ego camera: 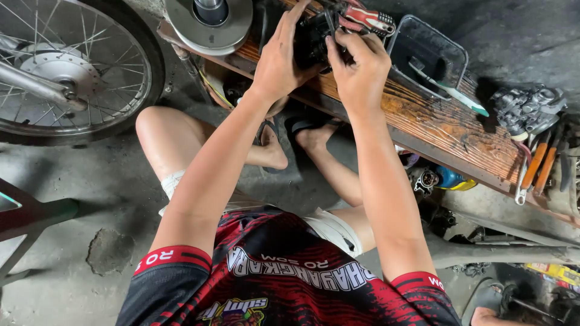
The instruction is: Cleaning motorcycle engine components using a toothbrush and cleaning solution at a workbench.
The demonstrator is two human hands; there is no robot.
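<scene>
Spoked motorcycle wheel (66,66) w/ black rubber tyre & grey metal hub stands on the rough concrete floor (78,193), off the bench's left end. Wooden bench (447,124), long plank w/ worn, ridged orange-brown grain, runs diagonally from top centre to the right edge. Round grey metal disc (208,21), smooth, sits on the bench's left end. Black plastic tray (426,54), rectangular w/ rounded corners, lies on the bench's far edge mid-length; inside it a toothbrush (450,87) w/ white & teal handle, whose end pokes out over the tray's near rim. Grey cast-metal carburettor (528,108), knobbly, rests toward the bench's right end, beside orange-handled screwdrivers (541,166) & a steel wrench.

Black engine part (314,39), blocky & dark, is held just above the bench's left portion. Left hand (278,60) wraps it from the left, fingers curled round it in a firm hold. Right hand (359,66) pinches its right side w/ thumb & forefingers. Red-handled tool (368,18) lies right behind, partly hidden
</scene>
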